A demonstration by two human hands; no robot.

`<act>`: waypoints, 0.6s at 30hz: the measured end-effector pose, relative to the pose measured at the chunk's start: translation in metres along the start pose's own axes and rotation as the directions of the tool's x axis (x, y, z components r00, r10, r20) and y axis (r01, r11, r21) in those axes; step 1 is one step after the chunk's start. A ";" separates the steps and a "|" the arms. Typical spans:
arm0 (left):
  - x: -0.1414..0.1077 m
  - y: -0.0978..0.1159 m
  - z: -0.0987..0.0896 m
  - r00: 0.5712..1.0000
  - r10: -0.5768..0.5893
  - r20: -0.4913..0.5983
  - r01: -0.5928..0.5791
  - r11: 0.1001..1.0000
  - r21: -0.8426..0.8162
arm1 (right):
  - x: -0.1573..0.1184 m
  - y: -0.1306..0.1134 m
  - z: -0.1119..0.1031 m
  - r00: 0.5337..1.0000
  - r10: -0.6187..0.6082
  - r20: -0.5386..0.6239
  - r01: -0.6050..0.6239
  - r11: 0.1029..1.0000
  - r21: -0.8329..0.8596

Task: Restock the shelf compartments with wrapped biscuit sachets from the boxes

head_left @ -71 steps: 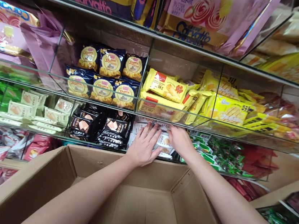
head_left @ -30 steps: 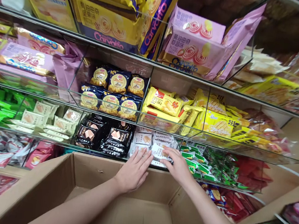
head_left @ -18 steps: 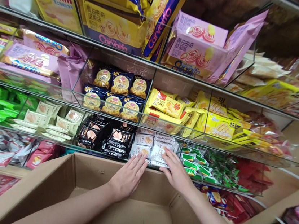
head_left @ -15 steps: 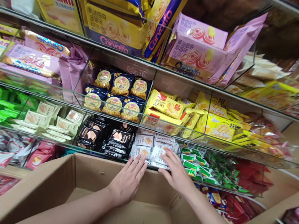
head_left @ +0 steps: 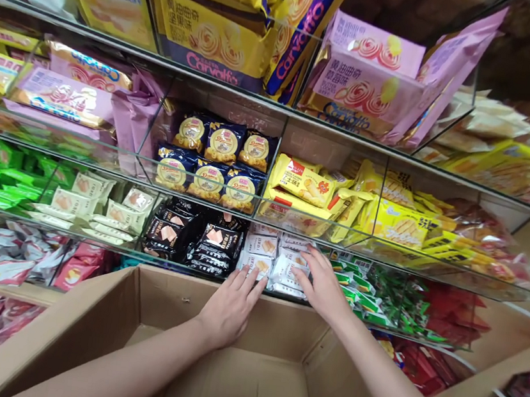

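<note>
In the head view, both hands were laid flat, fingers spread, on the white packets (head_left: pixel 270 265) stacked at the front edge of the lower glass shelf (head_left: pixel 109 245). The left hand (head_left: pixel 231 304) rested with its fingertips on the near-left packets; nothing was gripped, the palm being open over the far edge of the box (head_left: pixel 101 307). The right hand (head_left: pixel 320 282) lay open on the right side of the same stack, pressing down and closed around nothing. The packets sat in 1 compartment, between the black packets (head_left: pixel 192 240) to the left and the green packets (head_left: pixel 355 285) to the right, just beyond the box's far wall.

The box appeared bare inside where its floor could be seen. Above, blue packets (head_left: pixel 214 160) and yellow packets (head_left: pixel 302 187) were held on the next shelf, with large pink bags (head_left: pixel 361 81) higher still.

As a judgement: the slick wrappers could be made to slide by uneven pressure, so that packets might be tipped over the shelf's front edge or pushed across into the green compartment. The glass edge could also be knocked by a wrist.
</note>
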State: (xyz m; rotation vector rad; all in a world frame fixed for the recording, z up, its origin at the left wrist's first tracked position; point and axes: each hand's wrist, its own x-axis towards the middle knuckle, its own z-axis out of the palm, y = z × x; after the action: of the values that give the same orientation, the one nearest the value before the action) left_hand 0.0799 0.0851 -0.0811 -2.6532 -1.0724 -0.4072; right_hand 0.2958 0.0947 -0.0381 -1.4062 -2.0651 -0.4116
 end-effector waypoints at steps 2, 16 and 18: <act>0.001 0.001 -0.001 1.000 -0.006 -0.003 0.006 1.000 -0.010 | 0.005 0.000 0.001 1.000 0.009 -0.015 -0.010 0.999 -0.052; 0.003 0.006 -0.011 0.998 -0.051 0.021 0.051 0.999 -0.007 | 0.038 -0.013 0.006 0.993 0.077 0.094 -0.052 0.968 -0.245; 0.003 0.007 -0.010 0.998 -0.052 0.032 0.051 0.999 0.016 | 0.040 -0.014 0.006 0.990 0.093 0.103 -0.060 0.956 -0.288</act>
State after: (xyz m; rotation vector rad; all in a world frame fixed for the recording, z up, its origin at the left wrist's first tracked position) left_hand 0.0849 0.0789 -0.0719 -2.6320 -1.1514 -0.3655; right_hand 0.2709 0.1225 -0.0166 -1.7091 -2.0967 -0.6291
